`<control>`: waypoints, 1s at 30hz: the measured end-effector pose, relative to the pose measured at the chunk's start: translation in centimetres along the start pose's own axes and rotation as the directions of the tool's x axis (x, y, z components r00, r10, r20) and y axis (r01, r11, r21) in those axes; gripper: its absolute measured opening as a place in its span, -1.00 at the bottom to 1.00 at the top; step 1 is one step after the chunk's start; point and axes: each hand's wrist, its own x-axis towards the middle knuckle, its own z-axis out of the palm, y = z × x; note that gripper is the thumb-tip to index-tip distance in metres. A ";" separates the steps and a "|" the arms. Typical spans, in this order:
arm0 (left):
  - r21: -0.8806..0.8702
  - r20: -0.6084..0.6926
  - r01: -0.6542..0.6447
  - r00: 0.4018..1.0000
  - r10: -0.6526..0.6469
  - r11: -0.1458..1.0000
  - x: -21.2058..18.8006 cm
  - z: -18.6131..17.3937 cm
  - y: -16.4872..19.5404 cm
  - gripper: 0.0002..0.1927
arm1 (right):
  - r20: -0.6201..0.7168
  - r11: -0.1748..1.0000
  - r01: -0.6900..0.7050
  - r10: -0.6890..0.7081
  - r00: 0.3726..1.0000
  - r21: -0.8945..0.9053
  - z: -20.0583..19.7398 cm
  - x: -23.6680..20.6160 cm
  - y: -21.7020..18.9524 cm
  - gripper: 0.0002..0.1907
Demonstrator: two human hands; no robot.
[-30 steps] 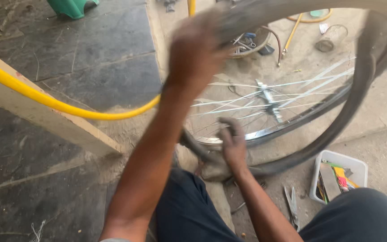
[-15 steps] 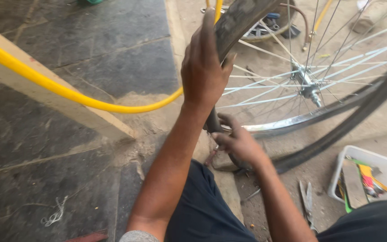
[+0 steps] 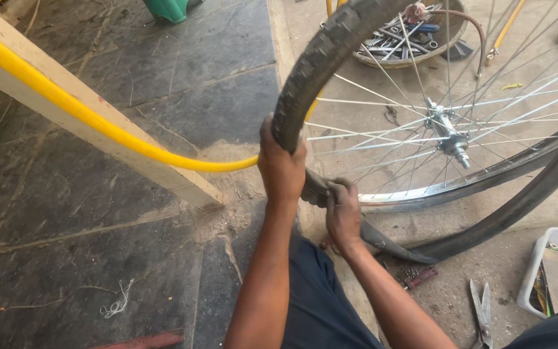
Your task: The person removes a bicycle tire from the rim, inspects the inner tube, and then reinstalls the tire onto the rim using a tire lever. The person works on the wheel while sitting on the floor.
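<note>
Both hands grip the tyre (image 3: 318,58): left hand (image 3: 282,168) clasps its tread, right hand (image 3: 343,216) pinches its edge beside the rim (image 3: 460,184).

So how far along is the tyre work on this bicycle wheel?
Partly done: the tyre hangs largely off the rim, sagging loose below it on the right. In hand: the left hand grips the tread while the right hand works the bead at the rim. Whether it is going on or coming off, I cannot tell.

Bare forearms, no sleeves; dark navy trousers (image 3: 318,304)
</note>
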 end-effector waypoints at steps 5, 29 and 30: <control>0.052 0.184 0.061 0.980 -0.070 0.997 0.4 -1.9 0.5 -0.15 | -0.038 1.000 0.007 -0.007 0.999 0.006 2.0 0.7 -0.1 -0.86; 0.023 0.155 0.001 0.988 -0.005 1.000 2.3 -3.5 -1.5 -0.23 | 0.743 0.744 -0.494 -0.005 0.669 0.450 1.0 7.3 -6.2 -0.48; 0.025 0.175 0.030 0.984 -0.034 0.999 2.1 -3.5 -2.0 -0.23 | 0.775 0.758 -0.515 0.019 0.632 0.401 1.0 7.6 -6.0 -0.54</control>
